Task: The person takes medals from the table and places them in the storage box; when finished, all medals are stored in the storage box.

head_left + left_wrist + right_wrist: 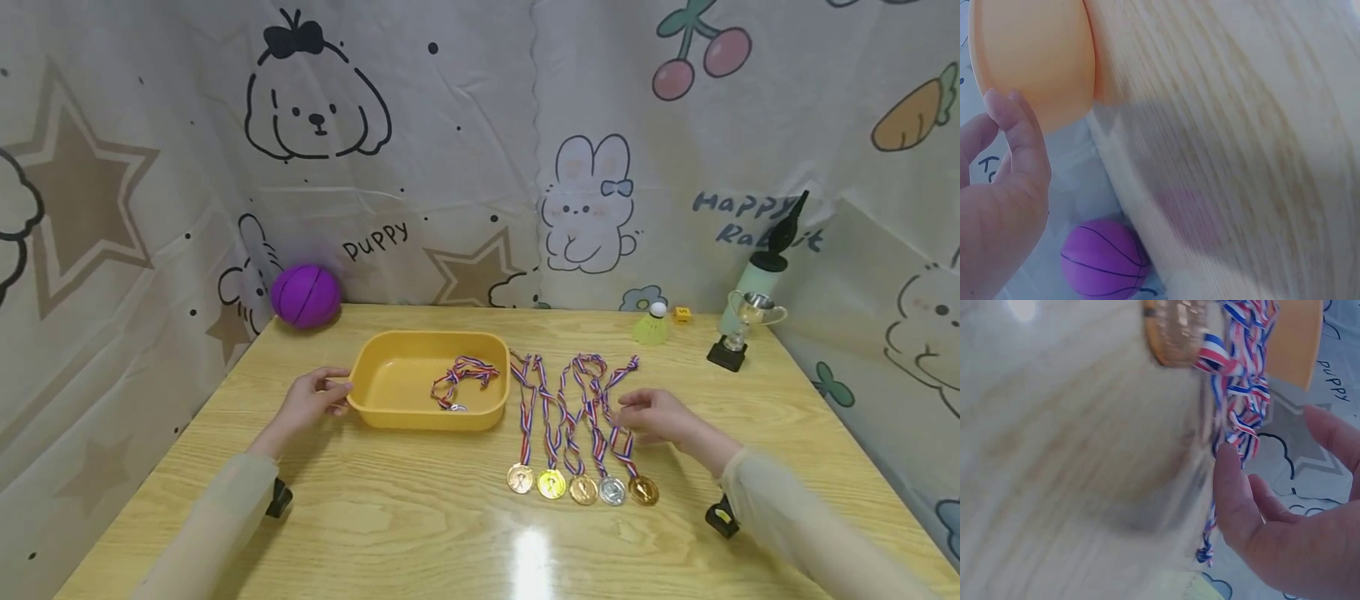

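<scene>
My left hand (313, 398) is at the left end of a yellow plastic bin (427, 419), its bent fingers and thumb gripping the rim. A crumpled medal ribbon (472, 367) with a silver medal (454, 407) lies inside. To the right of the bin, several medals on striped red, white and blue ribbons lie side by side, among them a bright gold medal (551, 484), a silver medal (612, 491) and a bronze medal (643, 490). My right hand (660, 417), fingers loosely bent and holding nothing, hovers beside the rightmost ribbon (1235, 425).
A purple ball (306, 296) sits at the back left corner. At the back right are a shuttlecock (651, 325), a small yellow cube (682, 315), a trophy cup (742, 325) and a pale green pump (757, 275). Printed cloth hangs around the wooden table (420, 517).
</scene>
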Demonstrator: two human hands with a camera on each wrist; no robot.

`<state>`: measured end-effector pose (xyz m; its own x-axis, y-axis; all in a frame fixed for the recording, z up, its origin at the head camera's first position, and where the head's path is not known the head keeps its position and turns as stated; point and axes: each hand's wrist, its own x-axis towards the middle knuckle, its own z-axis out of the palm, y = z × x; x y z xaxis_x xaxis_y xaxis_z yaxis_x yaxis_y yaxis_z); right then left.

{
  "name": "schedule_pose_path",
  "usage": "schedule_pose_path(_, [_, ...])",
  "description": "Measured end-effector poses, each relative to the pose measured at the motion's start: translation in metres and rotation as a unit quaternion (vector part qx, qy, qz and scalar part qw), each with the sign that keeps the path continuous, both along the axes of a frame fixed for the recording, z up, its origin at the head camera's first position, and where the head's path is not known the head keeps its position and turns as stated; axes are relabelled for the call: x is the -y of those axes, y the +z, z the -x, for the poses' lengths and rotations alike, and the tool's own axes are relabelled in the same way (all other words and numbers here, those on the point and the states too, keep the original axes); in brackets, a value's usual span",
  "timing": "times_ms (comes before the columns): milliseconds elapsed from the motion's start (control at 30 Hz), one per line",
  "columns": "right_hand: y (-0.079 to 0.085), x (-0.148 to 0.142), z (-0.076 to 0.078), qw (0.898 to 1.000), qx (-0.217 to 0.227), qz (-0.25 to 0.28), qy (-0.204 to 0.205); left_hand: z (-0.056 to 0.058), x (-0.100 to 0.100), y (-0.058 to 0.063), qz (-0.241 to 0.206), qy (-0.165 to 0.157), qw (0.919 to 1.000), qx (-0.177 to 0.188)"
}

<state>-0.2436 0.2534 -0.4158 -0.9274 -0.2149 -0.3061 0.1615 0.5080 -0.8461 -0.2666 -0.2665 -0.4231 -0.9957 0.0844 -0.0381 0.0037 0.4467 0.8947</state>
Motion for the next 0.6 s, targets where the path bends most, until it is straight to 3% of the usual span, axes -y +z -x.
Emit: schedule_pose_path(600, [-0.016,-0.001,-0.001,1.000,0.010,0.002,-0.026,0.001,0.001,-0.002,-0.001,0.000,0.9999,0.012])
